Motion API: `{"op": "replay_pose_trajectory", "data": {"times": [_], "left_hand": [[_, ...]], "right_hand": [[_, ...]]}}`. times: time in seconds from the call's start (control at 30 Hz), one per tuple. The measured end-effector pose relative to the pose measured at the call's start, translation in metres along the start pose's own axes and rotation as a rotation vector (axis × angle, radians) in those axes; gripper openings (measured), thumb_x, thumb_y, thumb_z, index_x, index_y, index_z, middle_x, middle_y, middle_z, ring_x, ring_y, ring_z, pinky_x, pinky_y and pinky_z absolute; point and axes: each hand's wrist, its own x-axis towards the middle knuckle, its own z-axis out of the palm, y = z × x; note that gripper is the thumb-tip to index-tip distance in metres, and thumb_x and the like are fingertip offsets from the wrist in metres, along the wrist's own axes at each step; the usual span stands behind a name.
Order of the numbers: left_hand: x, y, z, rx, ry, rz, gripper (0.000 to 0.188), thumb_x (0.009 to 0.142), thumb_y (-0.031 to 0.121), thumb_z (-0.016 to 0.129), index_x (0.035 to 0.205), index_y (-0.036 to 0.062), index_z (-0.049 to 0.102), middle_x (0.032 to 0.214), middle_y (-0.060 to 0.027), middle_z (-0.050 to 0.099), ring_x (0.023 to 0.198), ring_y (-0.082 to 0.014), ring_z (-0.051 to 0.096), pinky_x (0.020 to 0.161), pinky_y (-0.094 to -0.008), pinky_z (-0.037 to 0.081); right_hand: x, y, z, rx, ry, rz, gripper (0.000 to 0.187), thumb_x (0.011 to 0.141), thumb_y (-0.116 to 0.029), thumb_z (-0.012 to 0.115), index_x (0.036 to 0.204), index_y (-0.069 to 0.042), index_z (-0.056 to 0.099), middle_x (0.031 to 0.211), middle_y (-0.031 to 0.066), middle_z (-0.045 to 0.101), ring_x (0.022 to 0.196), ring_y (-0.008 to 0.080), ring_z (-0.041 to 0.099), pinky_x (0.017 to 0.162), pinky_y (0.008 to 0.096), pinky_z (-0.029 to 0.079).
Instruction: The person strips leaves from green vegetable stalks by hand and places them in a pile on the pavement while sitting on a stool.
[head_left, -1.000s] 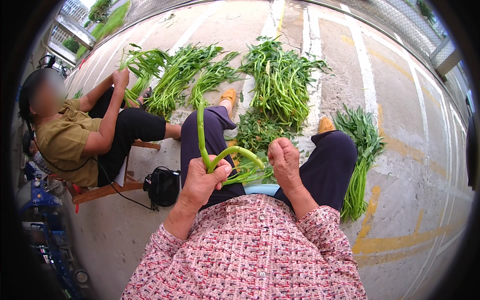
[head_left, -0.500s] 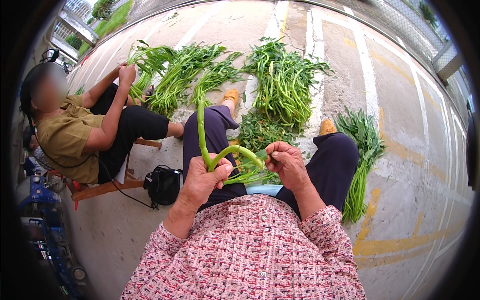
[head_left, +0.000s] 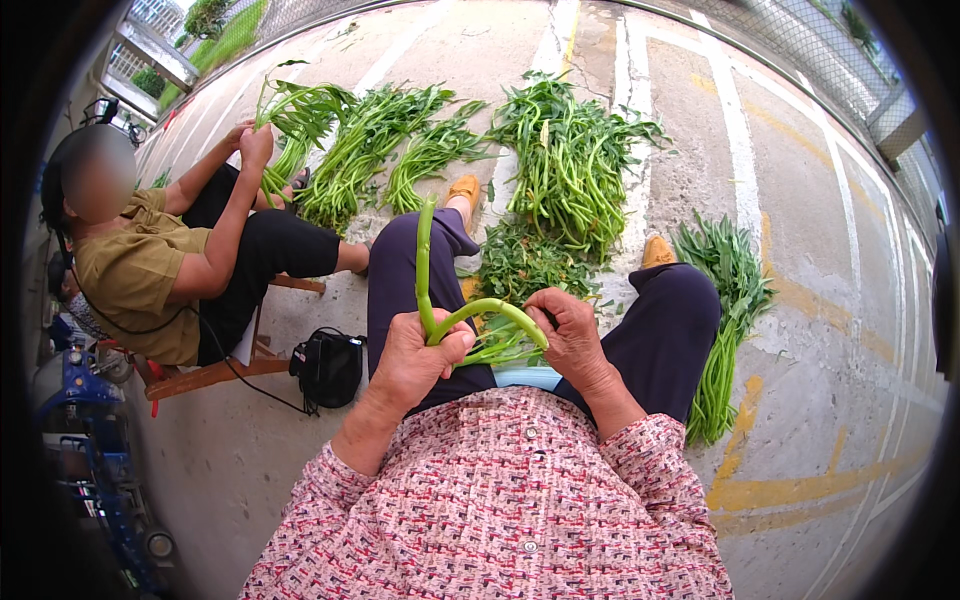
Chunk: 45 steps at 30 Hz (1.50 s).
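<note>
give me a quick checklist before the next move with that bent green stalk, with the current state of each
1. Left hand grips the green stalk near its bend: ok.
2. Right hand pinches the curved end of the stalk: ok.
3. Stalk unbroken at the bend: cannot tell, fingers cover part of it.
4. Loose greens rest on the lap under the hands: ok.
5. Sorted bundles lie on the pavement ahead, apart from the feet: ok.
6. Seated person's hand on the left stays at its own bundle, away from the stalk: ok.
</note>
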Motion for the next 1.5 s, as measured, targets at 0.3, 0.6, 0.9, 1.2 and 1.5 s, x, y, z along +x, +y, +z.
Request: {"op": "replay_pose_trajectory", "data": {"times": [0.3,0.6,0.9,1.2,1.5], "left_hand": [[-0.002,0.008,-0.005,-0.012,0.066,0.017,0.01,0.083,0.008,0.063,0.077,0.0002,0.062,0.059,-0.0004,0.055,0.046,-0.0032,0.046,0.042,-0.0161,0.036],[0.001,0.005,-0.004,-0.011,0.026,-0.012,0.009,0.082,0.007,0.063,0.076,0.0,0.063,0.06,-0.0006,0.055,0.046,-0.0031,0.047,0.041,-0.0154,0.037],[0.002,0.004,0.0,0.031,0.016,-0.021,0.01,0.082,0.007,0.064,0.075,0.0001,0.063,0.059,0.0001,0.055,0.047,-0.003,0.047,0.042,-0.0159,0.036],[0.002,-0.002,0.002,0.106,0.024,0.008,0.01,0.082,0.008,0.064,0.075,0.0005,0.063,0.059,0.0006,0.054,0.046,-0.0031,0.046,0.041,-0.0162,0.036],[0.001,0.006,-0.001,0.009,0.028,-0.018,0.011,0.081,0.008,0.064,0.075,0.0004,0.062,0.058,0.0002,0.054,0.046,-0.003,0.046,0.041,-0.0156,0.035]], "right_hand": [[0.006,0.011,-0.015,0.29,0.02,0.401,0.008,0.085,-0.004,0.053,0.089,0.0,0.06,0.072,0.0041,0.059,0.058,0.0087,0.053,0.054,0.0236,0.044],[0.005,-0.012,-0.014,0.833,-0.162,0.64,0.014,0.086,-0.012,0.056,0.095,-0.003,0.063,0.073,-0.0012,0.059,0.058,0.0052,0.052,0.056,0.0191,0.045],[0.003,-0.006,-0.012,0.533,-0.29,0.437,0.009,0.081,-0.005,0.059,0.085,0.001,0.063,0.065,-0.0021,0.055,0.057,0.0043,0.048,0.052,0.0207,0.04],[0.0,0.003,0.002,0.135,0.046,0.186,0.009,0.077,-0.002,0.056,0.081,0.001,0.063,0.064,0.0018,0.056,0.055,0.0068,0.05,0.051,0.0228,0.04],[0.004,-0.006,-0.008,0.713,-0.132,0.53,0.014,0.084,-0.004,0.05,0.092,-0.001,0.061,0.07,0.0003,0.06,0.056,0.0044,0.052,0.052,0.0178,0.041]]}}
